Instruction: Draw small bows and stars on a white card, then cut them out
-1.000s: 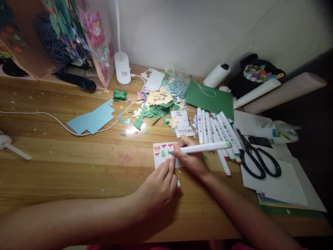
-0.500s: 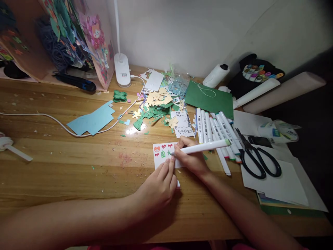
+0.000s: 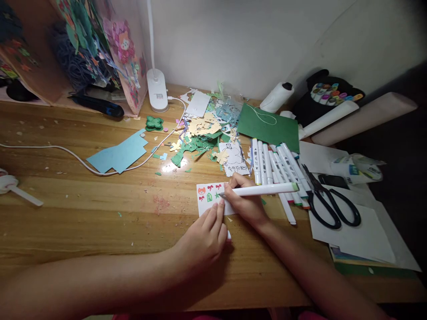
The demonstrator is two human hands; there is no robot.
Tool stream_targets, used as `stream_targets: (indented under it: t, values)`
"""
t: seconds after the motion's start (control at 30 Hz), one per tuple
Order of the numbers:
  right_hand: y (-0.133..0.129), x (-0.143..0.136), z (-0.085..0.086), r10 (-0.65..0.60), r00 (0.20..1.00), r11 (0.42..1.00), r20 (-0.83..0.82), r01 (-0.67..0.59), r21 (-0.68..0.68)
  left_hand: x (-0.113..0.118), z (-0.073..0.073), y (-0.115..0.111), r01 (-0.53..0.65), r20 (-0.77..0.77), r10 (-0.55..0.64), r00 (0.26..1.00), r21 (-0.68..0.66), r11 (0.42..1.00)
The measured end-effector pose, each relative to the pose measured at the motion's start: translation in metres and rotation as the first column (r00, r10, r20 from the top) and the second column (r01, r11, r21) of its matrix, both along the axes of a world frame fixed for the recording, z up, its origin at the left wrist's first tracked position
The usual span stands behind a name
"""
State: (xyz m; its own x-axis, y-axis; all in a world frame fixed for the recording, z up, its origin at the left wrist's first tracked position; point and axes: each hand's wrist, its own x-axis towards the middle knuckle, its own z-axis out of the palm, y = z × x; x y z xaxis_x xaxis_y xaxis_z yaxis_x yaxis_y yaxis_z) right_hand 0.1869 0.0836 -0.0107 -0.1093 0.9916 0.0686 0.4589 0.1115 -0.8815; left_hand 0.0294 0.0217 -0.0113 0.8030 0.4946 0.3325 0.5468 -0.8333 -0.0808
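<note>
My right hand (image 3: pixel 246 200) grips a white marker (image 3: pixel 267 189) with a green-banded end pointing right. Its tip is at a small green star on a white paper card (image 3: pixel 203 210). Red bows, an orange animal face and a green tag shape are also drawn there. My left hand (image 3: pixel 207 233) lies over the card's lower edge, fingers stretched out and pressing it down. From under that hand peeks a small white piece (image 3: pixel 229 236); whether it is held I cannot tell. Just above the card sits a doodled paper (image 3: pixel 235 162) with black line drawings.
Several white markers (image 3: pixel 263 162) lie beside black scissors (image 3: pixel 333 209) on the right. Paper scraps (image 3: pixel 203 129) heap up behind, near a green sheet (image 3: pixel 273 129). A blue paper piece (image 3: pixel 116 153) and a white cable (image 3: pixel 76 161) lie to the left, below a lamp base (image 3: pixel 156 95).
The marker's rear end has dipped slightly and shifted a little right, its tip staying around the green star. My left hand has hardly moved.
</note>
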Motion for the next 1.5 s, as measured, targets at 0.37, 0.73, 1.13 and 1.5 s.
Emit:
stream_targets:
  t: [0.37,0.73,1.13,1.5]
  values:
    - [0.000,0.011,0.004,-0.120,0.975,0.993,-0.186,0.121,-0.004,-0.005,0.004,0.003,0.061,-0.049,-0.065,0.997,-0.080,0.995]
    - [-0.002,0.005,0.000,-0.019,0.999,0.999,-0.048,0.017,-0.036,-0.003,0.001,0.003,0.053,-0.067,-0.059,0.996,-0.098,0.994]
    - [-0.002,0.004,0.001,-0.014,0.999,1.000,-0.034,0.013,-0.025,-0.003,0.005,0.003,0.056,-0.068,-0.066,0.996,-0.136,0.989]
    - [-0.002,0.004,0.002,-0.021,1.000,0.999,-0.023,0.020,-0.045,-0.003,0.003,0.003,0.034,-0.061,-0.041,0.997,-0.116,0.993]
